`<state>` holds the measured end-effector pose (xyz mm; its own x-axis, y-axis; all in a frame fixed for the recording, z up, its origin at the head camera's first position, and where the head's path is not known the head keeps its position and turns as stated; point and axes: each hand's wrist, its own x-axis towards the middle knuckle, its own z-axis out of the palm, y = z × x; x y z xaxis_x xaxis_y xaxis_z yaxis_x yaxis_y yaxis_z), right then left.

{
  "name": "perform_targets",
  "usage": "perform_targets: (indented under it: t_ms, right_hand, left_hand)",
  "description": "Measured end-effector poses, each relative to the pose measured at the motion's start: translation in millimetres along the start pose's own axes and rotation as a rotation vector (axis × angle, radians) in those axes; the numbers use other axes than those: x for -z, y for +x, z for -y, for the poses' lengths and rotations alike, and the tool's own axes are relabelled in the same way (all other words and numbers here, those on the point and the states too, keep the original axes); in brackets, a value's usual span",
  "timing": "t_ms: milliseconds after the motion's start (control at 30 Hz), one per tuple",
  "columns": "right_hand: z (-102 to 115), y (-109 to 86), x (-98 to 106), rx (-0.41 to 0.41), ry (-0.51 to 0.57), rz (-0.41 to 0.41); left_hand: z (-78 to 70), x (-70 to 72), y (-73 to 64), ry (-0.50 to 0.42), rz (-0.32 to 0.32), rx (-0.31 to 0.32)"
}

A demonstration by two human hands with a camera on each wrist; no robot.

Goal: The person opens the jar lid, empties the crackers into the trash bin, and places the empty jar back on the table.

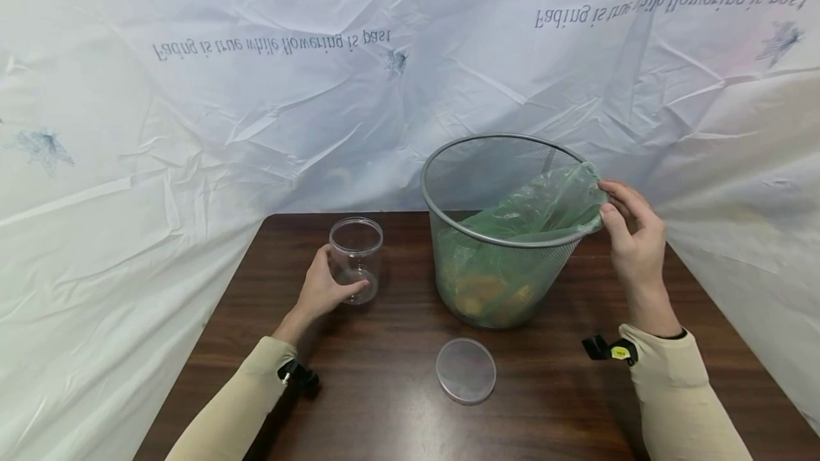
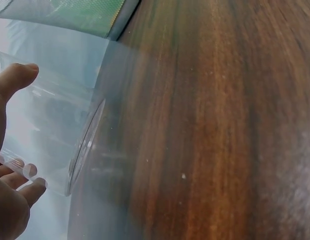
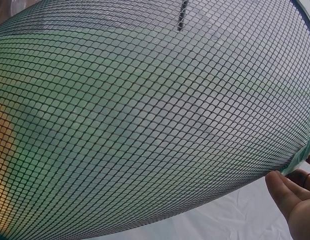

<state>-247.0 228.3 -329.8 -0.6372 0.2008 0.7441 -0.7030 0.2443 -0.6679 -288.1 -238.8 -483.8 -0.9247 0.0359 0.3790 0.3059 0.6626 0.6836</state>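
Note:
A clear plastic jar (image 1: 355, 255) with no lid on it stands upright on the left of the table, and my left hand (image 1: 323, 284) grips its lower side. In the left wrist view the thumb lies along one side of the jar (image 2: 50, 125) and the fingertips on the other. My right hand (image 1: 635, 233) pinches the edge of a green plastic bag (image 1: 544, 205) at the right rim of a silver mesh wastebasket (image 1: 448, 223). The bag lines part of the basket, with yellow-orange things blurred through it at the bottom. Part of the bag's pinched edge is hidden by the fingers.
A round clear lid (image 1: 466, 370) lies flat on the dark wooden table (image 1: 378, 390), in front of the basket. Behind and beside the table hangs a white printed sheet (image 1: 282, 112).

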Motion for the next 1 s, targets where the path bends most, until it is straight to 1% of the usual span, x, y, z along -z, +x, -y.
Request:
perform_targets:
  t_ms: [300, 400, 567, 700, 1000]
  right_hand:
    - [1, 0.2, 0, -0.004, -0.008, -0.005]
    - [1, 0.8, -1, -0.004, -0.009, -0.004]
    - [1, 1.8, -1, -0.002, -0.005, -0.005]
    - [1, 1.7, -1, -0.001, 0.003, -0.006]
    - [-1, 0.4, 1, -0.004, 0.0, 0.001]
  left_hand:
    - [4.1, -1.4, -1.9, -0.027, -0.004, -0.006]
    - [6.9, -1.8, -1.9, -0.023, -0.011, -0.006]
    - [11.4, -1.6, -2.1, -0.008, -0.024, 0.01]
    - [12.4, -1.0, -3.9, -0.009, -0.019, 0.023]
    - [14.2, -2.6, -9.5, 0.005, -0.016, 0.01]
